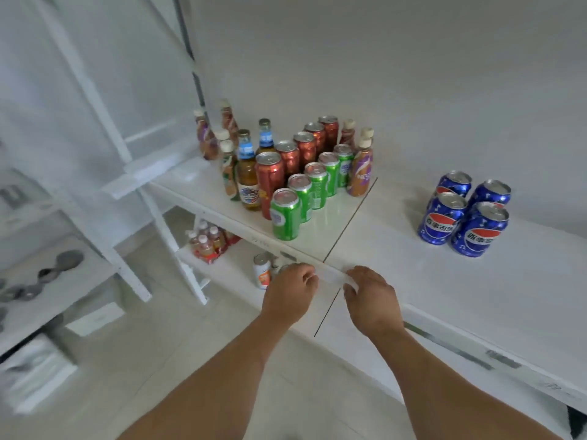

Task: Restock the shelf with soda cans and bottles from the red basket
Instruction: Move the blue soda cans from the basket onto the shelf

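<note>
A white shelf [413,281] runs across the view. On its left part stand a row of green cans [286,214], a row of red cans [270,179], brown glass bottles with blue neck labels [247,182] and several small plastic drink bottles [360,173]. Several blue cola cans [460,214] stand in a group further right. My left hand [290,290] hangs just below the shelf's front edge with fingers curled and nothing in it. My right hand [371,296] rests its fingers on that front edge. The red basket is out of view.
A lower shelf [235,277] holds a shrink-wrapped pack of small bottles [208,242] and a white and orange can [262,271]. White ladder-like frames [104,147] lean at the left. A low white unit with grey objects [44,274] stands at far left.
</note>
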